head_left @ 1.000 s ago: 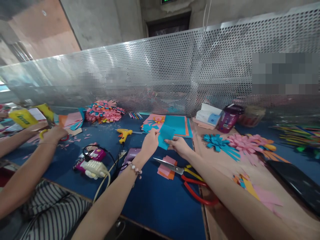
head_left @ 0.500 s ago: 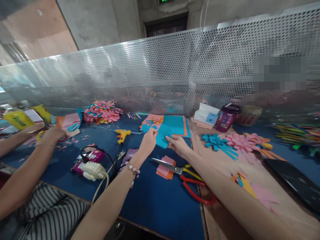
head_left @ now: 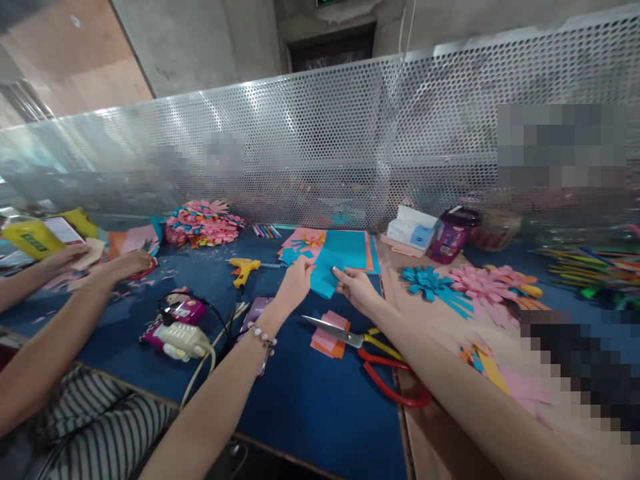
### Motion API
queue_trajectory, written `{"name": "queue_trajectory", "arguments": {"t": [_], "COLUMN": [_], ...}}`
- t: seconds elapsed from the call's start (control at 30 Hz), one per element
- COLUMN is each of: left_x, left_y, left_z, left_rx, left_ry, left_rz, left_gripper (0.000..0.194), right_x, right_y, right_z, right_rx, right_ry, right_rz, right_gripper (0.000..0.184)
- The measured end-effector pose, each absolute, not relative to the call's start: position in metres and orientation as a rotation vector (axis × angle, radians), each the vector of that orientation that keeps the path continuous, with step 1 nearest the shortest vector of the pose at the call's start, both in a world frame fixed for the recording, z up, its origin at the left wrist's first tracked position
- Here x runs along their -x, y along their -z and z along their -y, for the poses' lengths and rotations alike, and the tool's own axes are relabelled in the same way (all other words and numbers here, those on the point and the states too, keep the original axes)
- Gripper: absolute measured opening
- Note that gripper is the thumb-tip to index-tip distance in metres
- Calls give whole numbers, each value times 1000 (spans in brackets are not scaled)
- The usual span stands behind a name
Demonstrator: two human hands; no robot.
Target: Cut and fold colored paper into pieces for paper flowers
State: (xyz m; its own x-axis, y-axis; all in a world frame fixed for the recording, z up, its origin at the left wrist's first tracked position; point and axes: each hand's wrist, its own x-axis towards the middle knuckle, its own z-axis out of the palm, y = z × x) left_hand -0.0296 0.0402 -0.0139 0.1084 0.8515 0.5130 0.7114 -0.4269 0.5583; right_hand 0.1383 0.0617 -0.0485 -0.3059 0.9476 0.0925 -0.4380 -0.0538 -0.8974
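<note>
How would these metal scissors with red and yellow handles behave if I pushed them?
The red-and-yellow-handled metal scissors should stay stiff, given solid-looking blades. Pushed at the tip, they might swivel, being long with bulky handles at one end. They could drag the pink and orange paper squares beneath the blades.

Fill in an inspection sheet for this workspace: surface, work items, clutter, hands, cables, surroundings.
Surface: blue tabletop; brown covering at right.
Work items: blue paper, held; open red-handled scissors over pink and orange papers.
Clutter: yellow glue gun, blue paper flower, pink paper flower.
Hands: left hand and right hand both grip the blue paper.
Cables: pale cable beside white power block.
Surroundings: perforated metal panel behind; co-worker's hand at left.
</note>
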Motion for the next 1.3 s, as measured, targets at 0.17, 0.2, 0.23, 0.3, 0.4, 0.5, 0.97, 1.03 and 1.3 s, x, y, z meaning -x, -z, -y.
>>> {"name": "queue_trajectory", "arguments": {"t": [0.17, 0.2, 0.23, 0.3, 0.4, 0.5, 0.97, 1.03, 1.3], "left_x": [30, 30, 30, 31, 33, 33, 39, 39, 40], "left_y": [15, 14, 14, 13, 13, 13, 18, 18, 19], "left_z": [-39, -39, -39, -39, -40, -41, -47, -47, -47], "left_rx": [-2238, -2233, -2228, -2226, -2238, -2260, -2276, -2279, -2285], "left_ry": [-1191, -1179, -1169, -1154, -1146, -1147, -1094, -1085, -1099], "left_rz": [-1563, -1561, -1562, -1562, -1550, -1526, -1530, -1551, -1544], "left_gripper": [10, 10, 10, 10, 9, 9, 10, 11, 14], "right_x": [-139, -139, -140, -140, -141, -142, -142, -142, -144], "right_y": [50, 51, 51, 52, 53, 53, 48, 47, 47], "right_z": [-63, -64, -64, -65, -65, -65, -65, -65, -68], "right_rx": [680, 675, 669, 653, 644, 664, 682, 666, 663], "right_ry": [-1602, -1607, -1611, -1619, -1628, -1626, -1605, -1612, -1631], "right_rz": [1081, 1081, 1079, 1063, 1031, 1007, 871, 847, 791], "right_gripper": [36, 35, 35, 35, 37, 39, 41, 42, 40]}}
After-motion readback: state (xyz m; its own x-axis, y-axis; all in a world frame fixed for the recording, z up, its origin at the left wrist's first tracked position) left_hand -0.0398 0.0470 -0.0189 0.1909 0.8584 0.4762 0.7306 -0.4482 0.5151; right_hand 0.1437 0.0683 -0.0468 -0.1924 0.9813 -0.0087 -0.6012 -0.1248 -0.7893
